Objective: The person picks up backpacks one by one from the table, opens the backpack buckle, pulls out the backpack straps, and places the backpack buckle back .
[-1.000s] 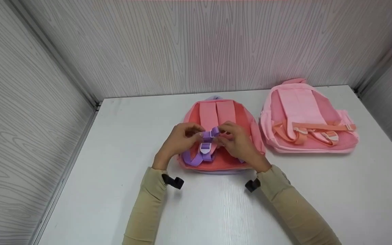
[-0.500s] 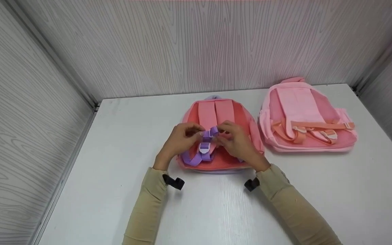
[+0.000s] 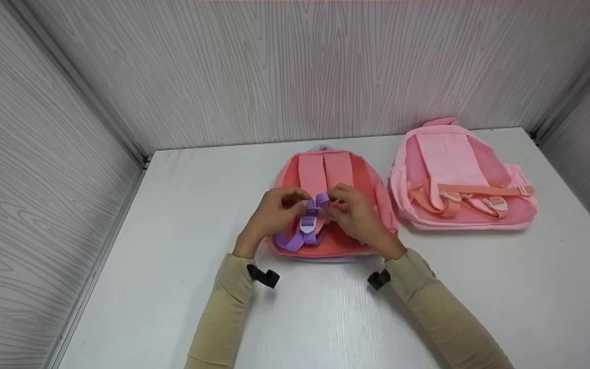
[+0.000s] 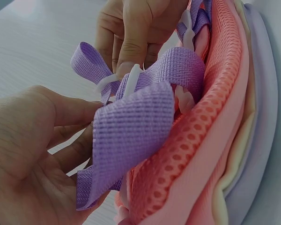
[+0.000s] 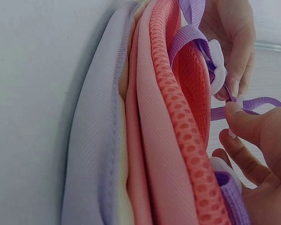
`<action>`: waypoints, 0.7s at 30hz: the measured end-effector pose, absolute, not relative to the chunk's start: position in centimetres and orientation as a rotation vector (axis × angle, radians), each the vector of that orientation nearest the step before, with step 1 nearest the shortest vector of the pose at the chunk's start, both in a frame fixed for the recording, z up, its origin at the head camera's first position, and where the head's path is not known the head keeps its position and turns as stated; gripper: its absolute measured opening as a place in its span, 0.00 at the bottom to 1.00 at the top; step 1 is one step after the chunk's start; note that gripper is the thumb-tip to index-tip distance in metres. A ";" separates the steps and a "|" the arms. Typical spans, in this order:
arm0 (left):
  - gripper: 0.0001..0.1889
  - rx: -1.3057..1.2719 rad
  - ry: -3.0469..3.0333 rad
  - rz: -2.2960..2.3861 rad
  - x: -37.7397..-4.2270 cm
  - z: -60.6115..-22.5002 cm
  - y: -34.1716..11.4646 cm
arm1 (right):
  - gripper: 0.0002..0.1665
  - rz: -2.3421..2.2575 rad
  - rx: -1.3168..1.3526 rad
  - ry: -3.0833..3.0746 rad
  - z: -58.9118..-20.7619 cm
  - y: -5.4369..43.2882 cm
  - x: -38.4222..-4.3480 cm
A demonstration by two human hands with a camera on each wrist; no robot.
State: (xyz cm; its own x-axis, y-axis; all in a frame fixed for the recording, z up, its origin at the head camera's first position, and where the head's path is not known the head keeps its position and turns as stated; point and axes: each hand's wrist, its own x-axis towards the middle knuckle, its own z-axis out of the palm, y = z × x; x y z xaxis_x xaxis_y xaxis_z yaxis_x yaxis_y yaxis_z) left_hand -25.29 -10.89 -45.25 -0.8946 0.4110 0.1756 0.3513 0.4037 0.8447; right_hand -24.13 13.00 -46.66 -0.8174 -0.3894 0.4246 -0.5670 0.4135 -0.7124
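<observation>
A small coral-pink backpack (image 3: 338,246) lies on the table with its shoulder straps and mesh back facing up. Over its middle, my left hand (image 3: 272,212) pinches a purple webbing strap (image 4: 131,136) between thumb and fingers. Facing it from the other side, my right hand (image 3: 359,218) pinches the strap near a white plastic buckle (image 4: 132,80). A short loop of webbing (image 4: 86,58) stands out from that buckle. Just below the hands, a second white buckle (image 3: 307,225) with purple webbing rests on the backpack. The fingertips partly hide the first buckle.
A light pink backpack (image 3: 454,159) with orange straps (image 3: 479,190) lies to the right, back side up. The white table (image 3: 295,318) is bounded by a grey wood-patterned wall (image 3: 285,66) behind and panels at both sides.
Both hands keep their pinch on the purple strap over the backpack. The left hand has shifted very slightly to the right; the backpacks stay in place.
</observation>
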 end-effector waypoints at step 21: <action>0.08 0.709 2.580 1.529 -25.1 -45.2 -10.4 | 0.08 1.315 0.878 -2.445 -46.8 13.0 -24.2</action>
State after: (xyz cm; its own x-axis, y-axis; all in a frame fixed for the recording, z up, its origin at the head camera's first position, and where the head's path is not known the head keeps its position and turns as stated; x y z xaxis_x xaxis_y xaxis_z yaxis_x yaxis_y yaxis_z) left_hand -25.09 -10.38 -45.24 -0.8923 0.4146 0.1784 0.3555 0.4021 0.8438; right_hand -24.21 12.95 -46.79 -0.7945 -0.3967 0.4598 -0.6024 0.4183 -0.6798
